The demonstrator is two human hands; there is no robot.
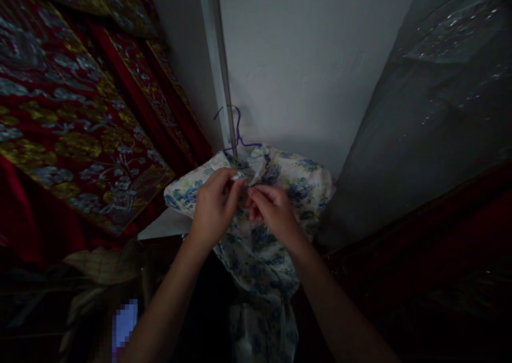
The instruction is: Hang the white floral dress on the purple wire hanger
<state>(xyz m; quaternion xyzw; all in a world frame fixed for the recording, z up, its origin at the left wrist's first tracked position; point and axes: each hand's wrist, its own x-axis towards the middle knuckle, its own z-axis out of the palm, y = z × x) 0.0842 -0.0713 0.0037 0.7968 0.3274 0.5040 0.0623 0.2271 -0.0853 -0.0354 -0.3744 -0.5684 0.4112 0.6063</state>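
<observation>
A white shirt with blue floral print point(300, 187) hangs on a thin purple hanger point(239, 134) in the middle of the view. Its cloth drapes down toward the bottom of the picture. My left hand point(218, 198) pinches the shirt's edge just below the collar, fingers closed on the fabric. Close beside it, my right hand point(272, 206) is also closed, thumb and forefinger pressed together on the front edge of the shirt. Any button between the fingertips is too small and dark to make out.
An upright metal pole point(218, 59) stands behind the hanger, against a pale wall point(312, 59). Red cloth with gold and silver embroidery point(80, 102) hangs at left. Clear plastic sheeting point(432, 112) covers the right side. A woven basket-like object point(104, 264) sits at lower left.
</observation>
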